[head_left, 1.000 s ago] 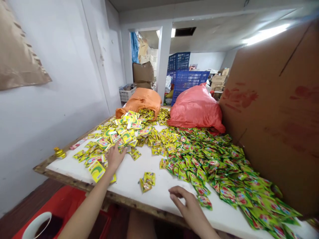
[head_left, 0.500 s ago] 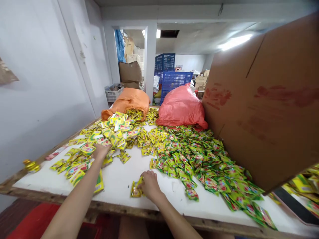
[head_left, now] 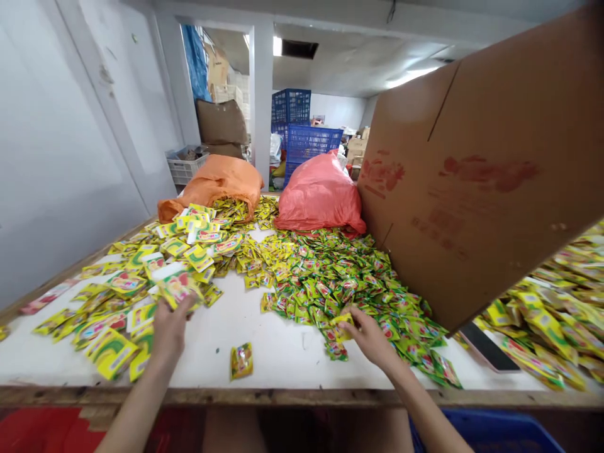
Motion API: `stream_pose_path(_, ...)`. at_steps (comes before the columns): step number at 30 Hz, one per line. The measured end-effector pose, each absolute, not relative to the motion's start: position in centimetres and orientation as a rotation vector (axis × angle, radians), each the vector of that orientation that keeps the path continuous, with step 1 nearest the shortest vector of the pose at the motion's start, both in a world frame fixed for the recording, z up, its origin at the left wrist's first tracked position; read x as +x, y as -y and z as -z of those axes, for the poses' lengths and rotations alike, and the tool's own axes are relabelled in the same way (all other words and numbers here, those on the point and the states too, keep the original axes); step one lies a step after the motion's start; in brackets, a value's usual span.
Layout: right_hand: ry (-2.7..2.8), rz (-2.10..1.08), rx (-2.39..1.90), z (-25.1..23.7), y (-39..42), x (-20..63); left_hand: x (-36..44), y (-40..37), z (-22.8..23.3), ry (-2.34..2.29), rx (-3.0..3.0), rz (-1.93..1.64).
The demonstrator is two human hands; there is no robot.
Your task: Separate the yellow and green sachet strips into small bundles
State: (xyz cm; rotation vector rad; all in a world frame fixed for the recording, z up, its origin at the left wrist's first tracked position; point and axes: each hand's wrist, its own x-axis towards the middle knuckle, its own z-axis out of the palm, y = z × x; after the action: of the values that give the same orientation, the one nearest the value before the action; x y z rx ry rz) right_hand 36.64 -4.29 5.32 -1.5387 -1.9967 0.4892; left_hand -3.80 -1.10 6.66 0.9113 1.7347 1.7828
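Observation:
My left hand (head_left: 170,327) is closed on the lower edge of a yellow pouch with a white top (head_left: 175,284), lifted a little and blurred by motion. Around it lies a pile of similar flat yellow pouches (head_left: 111,352). Between finger and thumb, my right hand (head_left: 370,336) pinches a small yellow packet (head_left: 341,326) at the near edge of a heap of small green packets (head_left: 325,277). One lone small yellow packet (head_left: 241,360) rests on the white tabletop (head_left: 278,352) between my hands. Small yellow packets (head_left: 259,258) lie in the middle, beside the green ones.
An orange sack (head_left: 221,176) spills yellow packets at the back left, beside a red sack (head_left: 323,195). A large cardboard box (head_left: 462,176) leans at the right. Past it are a phone (head_left: 488,349) and more yellow pouches (head_left: 557,314). Blue crates (head_left: 311,145) stand behind.
My right hand has left the lone packet and moved right to the green heap, now pinching a small yellow packet. My left hand has raised a pouch from the pile. The view has turned right.

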Motion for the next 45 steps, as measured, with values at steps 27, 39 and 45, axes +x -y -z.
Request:
stream_pose_path(27, 1.634, -0.529, -1.248, -4.7, 5.4, 32.3, 10.5, 7.5, -2.7, -1.004, 0.851, -1.078)
stream_pose_path(39, 2.089, -1.028, -1.352, -2.3, 8.3, 29.0, 10.1, 7.7, -3.3, -0.948, 0.859, -1.088)
stream_pose_path(45, 2.083, -1.044, -1.303, -3.9, 6.4, 30.2, 10.3, 6.9, -2.0, -0.992, 1.011, -1.045)
